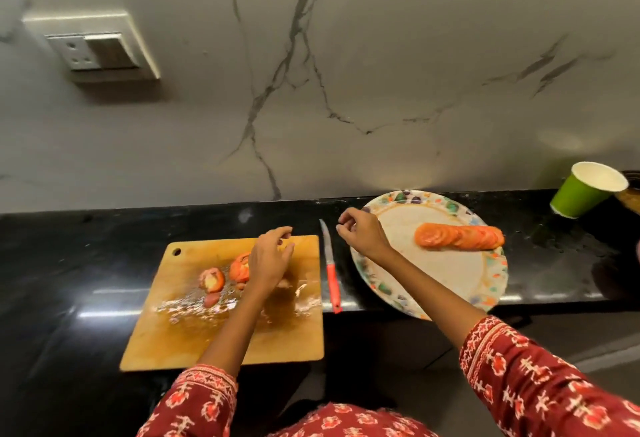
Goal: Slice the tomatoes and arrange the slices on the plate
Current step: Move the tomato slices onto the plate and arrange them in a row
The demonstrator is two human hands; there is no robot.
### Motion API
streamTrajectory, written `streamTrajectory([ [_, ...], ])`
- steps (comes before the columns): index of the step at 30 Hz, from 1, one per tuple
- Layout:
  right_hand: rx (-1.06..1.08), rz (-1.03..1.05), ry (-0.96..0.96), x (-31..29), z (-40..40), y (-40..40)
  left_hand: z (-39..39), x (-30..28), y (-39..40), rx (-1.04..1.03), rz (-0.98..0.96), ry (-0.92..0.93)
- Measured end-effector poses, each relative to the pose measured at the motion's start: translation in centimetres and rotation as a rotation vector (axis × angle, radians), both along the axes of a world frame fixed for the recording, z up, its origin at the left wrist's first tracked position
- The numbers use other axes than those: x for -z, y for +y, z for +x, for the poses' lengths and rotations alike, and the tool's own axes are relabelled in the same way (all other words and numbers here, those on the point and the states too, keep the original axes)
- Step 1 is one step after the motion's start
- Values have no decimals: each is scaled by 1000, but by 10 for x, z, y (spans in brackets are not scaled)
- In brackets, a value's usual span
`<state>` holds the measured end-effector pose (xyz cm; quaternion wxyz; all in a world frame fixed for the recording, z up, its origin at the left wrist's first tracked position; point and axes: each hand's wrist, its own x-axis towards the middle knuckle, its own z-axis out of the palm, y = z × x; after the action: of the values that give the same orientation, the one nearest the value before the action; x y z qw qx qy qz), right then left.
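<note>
Red patterned sleeves reach out from the near edge over the black worktop (86, 263). Her left hand (268, 261) hovers over the wooden cutting board (194, 343), fingers loosely spread and gripping nothing, beside the tomato pieces (225, 272) left there in a wet patch, probably about to gather more. Her right hand (362, 234) hangs above the left rim of the patterned plate (491, 273), fingertips drawn together; whether they pinch anything I cannot tell. On the plate, tomato slices (460, 236) lie in an overlapping row. Between board and plate rests the red-handled knife (330, 265), set aside. Far right stands a green paper cup (581, 195).
</note>
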<state>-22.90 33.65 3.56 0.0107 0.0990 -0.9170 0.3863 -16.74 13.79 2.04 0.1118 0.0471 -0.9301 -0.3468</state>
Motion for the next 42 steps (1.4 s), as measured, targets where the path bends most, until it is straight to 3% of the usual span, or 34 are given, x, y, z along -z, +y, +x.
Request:
streamTrajectory([
  [5,-141,22,-32,1,18,-72,31,-7,-78,-118,11,-14],
  [8,-192,143,-128,2,30,-102,47,-1,-109,-157,34,-53],
  [14,-128,297,-192,6,46,-141,66,14,-138,-161,62,-40],
  [23,-37,265,-376,8,46,-150,66,13,-148,-104,103,-5],
  [28,6,294,-369,4,55,-155,63,11,-149,-60,117,-5],
  [35,57,105,-275,1,54,-153,64,13,-153,-21,116,-2],
  [42,-210,92,-204,-45,41,-140,55,-5,-145,77,191,70],
])
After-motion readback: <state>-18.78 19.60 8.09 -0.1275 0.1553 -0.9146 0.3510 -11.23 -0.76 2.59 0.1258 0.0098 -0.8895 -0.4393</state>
